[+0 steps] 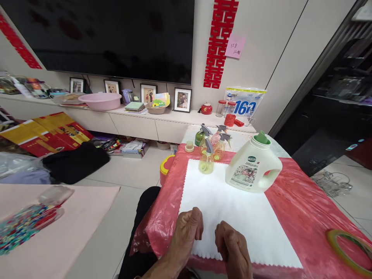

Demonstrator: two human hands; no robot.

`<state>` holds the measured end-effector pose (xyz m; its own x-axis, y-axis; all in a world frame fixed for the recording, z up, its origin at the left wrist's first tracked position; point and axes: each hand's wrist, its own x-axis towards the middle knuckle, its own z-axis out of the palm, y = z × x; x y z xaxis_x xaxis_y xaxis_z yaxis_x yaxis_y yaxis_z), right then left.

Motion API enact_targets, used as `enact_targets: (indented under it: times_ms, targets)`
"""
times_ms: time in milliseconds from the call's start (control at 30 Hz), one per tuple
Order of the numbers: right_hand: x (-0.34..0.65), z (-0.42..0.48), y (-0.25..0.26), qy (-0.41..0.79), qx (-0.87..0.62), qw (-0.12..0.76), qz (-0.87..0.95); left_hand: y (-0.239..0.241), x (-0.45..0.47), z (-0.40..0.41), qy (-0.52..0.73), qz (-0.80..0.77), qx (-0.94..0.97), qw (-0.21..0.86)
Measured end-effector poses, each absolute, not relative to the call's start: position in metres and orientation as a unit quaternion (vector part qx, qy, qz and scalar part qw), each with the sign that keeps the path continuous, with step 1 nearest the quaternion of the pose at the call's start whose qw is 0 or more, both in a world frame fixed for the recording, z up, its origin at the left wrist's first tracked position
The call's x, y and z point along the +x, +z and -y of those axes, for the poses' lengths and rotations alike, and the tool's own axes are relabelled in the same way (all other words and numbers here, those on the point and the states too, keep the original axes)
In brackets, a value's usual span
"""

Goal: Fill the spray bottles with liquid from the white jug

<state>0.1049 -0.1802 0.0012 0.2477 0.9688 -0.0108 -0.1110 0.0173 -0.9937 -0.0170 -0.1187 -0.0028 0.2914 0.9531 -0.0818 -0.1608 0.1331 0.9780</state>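
Note:
My left hand is curled into a loose fist above the near left part of a white scallop-edged sheet. Beside it, my right hand is closed too, with a gap between the two; nothing shows in either. Farther back on the sheet stands a large cream detergent jug with a green spout insert in its uncapped neck. To its left is a clear spray bottle with a little yellowish liquid. Behind that are several more spray bottles, green, pink and orange, with grey trigger heads.
Red plastic film covers the table. A small round cap lies by the bottles, and a tape roll at the right edge. A pink table with colourful beads stands left. Behind is a low cabinet.

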Motion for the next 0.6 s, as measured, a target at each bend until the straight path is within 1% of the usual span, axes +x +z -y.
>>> enact_targets:
  times_ms: [233,300,433,600]
  targets:
    - [0.116,0.166,-0.042,0.476,-0.566,0.563,0.370,-0.009,-0.019,0.114,0.370,-0.488,0.521,0.594]
    - [0.113,0.167,-0.041,0.479,-0.576,0.556,0.360,-0.008,-0.019,0.114,0.355,-0.503,0.521,0.591]
    - [0.101,0.171,-0.024,0.464,-0.605,0.566,0.313,-0.007,-0.018,0.114,0.357,-0.505,0.512,0.597]
    - [0.093,0.172,-0.020,0.481,-0.596,0.577,0.285,-0.007,-0.016,0.114,0.348,-0.514,0.516,0.591]
